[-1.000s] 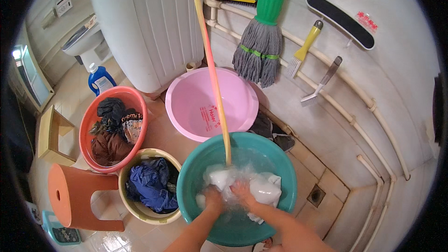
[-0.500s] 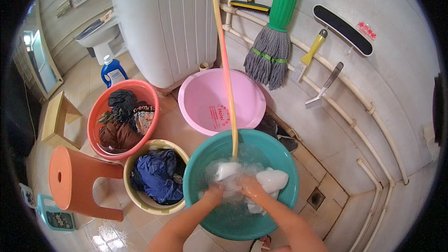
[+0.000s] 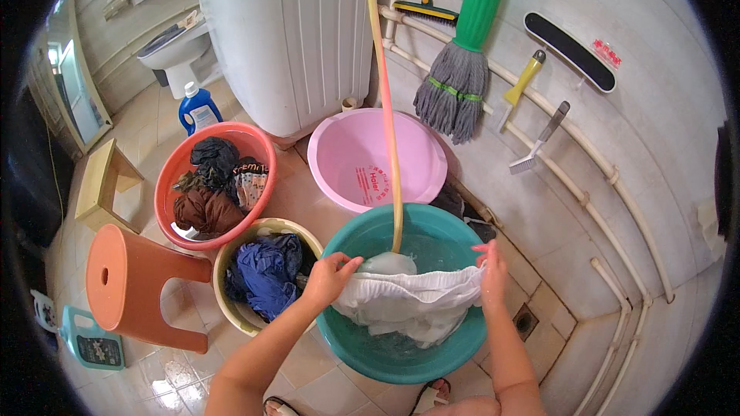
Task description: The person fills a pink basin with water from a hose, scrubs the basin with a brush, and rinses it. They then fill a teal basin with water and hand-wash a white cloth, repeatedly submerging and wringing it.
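Observation:
Both hands hold a wet white garment (image 3: pixel 412 304) with a gathered, elastic-looking waistband, stretched wide over a teal basin (image 3: pixel 348 358) of water. My left hand (image 3: pixel 330 277) pinches the band's left end at the basin's rim. At the other end, my right hand (image 3: pixel 492 268) grips the band, its fingers pointing up. The lower part of the cloth hangs into the water. Behind the band, a pale rounded bulge (image 3: pixel 389 263) shows at the water surface; I cannot tell if it is the same cloth. A yellowish hose (image 3: pixel 395 177) reaches down into the basin beside it.
Left of the basin stand a cream tub (image 3: pixel 248 322) with blue clothes, a red tub (image 3: pixel 164 212) with dark clothes and an orange stool (image 3: pixel 116 270). A pink basin (image 3: pixel 347 166) is behind. A mop (image 3: pixel 455 92) and brushes hang along the wall pipes. A floor drain (image 3: pixel 526 322) lies right.
My hands have come up out of the churning water and moved apart. The white garment, bunched in the water before, is now lifted and spread between them.

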A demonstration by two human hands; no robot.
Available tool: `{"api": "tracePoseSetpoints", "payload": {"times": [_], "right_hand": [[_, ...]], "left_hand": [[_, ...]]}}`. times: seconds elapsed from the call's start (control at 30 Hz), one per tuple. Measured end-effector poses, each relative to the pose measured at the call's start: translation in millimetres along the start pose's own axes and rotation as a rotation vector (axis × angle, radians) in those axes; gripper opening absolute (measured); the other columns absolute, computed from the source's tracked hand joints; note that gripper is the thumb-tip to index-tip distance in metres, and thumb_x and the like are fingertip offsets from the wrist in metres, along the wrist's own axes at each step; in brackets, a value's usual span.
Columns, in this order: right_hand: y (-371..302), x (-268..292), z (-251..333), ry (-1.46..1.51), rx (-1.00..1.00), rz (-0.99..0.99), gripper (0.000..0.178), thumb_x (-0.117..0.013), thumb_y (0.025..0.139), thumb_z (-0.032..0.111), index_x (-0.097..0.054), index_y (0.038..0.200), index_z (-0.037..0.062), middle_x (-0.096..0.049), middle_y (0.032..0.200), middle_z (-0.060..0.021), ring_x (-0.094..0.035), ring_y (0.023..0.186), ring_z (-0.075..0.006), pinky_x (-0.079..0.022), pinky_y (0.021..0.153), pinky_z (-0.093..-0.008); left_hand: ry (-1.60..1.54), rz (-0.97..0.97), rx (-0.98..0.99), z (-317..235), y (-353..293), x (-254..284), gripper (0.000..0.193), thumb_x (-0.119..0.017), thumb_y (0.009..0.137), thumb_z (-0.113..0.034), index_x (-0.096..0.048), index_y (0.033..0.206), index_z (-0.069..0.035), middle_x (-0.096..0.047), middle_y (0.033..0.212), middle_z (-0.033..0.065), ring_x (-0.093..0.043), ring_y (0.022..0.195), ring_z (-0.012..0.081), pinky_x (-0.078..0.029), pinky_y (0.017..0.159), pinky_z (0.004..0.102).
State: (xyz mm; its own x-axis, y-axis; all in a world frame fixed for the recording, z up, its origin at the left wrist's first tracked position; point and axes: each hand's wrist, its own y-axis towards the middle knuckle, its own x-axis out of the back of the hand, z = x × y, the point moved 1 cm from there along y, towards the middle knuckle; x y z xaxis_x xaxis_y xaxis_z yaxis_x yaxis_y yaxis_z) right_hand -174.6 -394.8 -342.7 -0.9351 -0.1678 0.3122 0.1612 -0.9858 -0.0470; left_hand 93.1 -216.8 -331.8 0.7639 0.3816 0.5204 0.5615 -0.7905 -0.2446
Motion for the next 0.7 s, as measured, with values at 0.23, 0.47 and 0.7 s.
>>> {"api": "tracePoseSetpoints", "payload": {"times": [0.23, 0.47, 0.7], "right_hand": [[-20, -64, -99, -0.999, 0.388, 0.644, 0.079, -0.057, 0.07, 0.06, -0.037, 0.133, 0.0181, -0.03, 0.132, -0.0241, -0.034, 0.117, -0.0415, -0.028, 0.099, -0.0477], [-55, -100, -170, -1.338, 0.912, 0.647, 0.067, -0.061, 0.074, 0.038, -0.036, 0.131, 0.0143, -0.035, 0.124, -0.0274, -0.033, 0.115, -0.0469, -0.032, 0.095, -0.051], [-32, -107, -138, -1.045, 0.543, 0.883, 0.057, -0.062, 0.073, 0.033, -0.045, 0.124, 0.0142, -0.043, 0.119, -0.0231, -0.041, 0.111, -0.0387, -0.036, 0.092, -0.045]], "left_hand": [[0.562, 0.19, -0.234, 36, 3, -88, 0.067, -0.078, 0.054, -0.046, -0.054, 0.105, -0.009, -0.054, 0.095, 0.0128, -0.055, 0.091, 0.0326, -0.048, 0.075, 0.041], [0.983, 0.238, -0.264, 121, 4, -186, 0.053, -0.068, 0.069, -0.025, -0.048, 0.116, -0.012, -0.046, 0.106, 0.0183, -0.051, 0.093, 0.0374, -0.046, 0.077, 0.0453], [1.003, 0.114, -0.406, 137, 23, -205, 0.035, -0.048, 0.082, -0.027, -0.054, 0.112, -0.01, -0.052, 0.116, 0.015, -0.053, 0.103, 0.0318, -0.043, 0.083, 0.0485]]}}
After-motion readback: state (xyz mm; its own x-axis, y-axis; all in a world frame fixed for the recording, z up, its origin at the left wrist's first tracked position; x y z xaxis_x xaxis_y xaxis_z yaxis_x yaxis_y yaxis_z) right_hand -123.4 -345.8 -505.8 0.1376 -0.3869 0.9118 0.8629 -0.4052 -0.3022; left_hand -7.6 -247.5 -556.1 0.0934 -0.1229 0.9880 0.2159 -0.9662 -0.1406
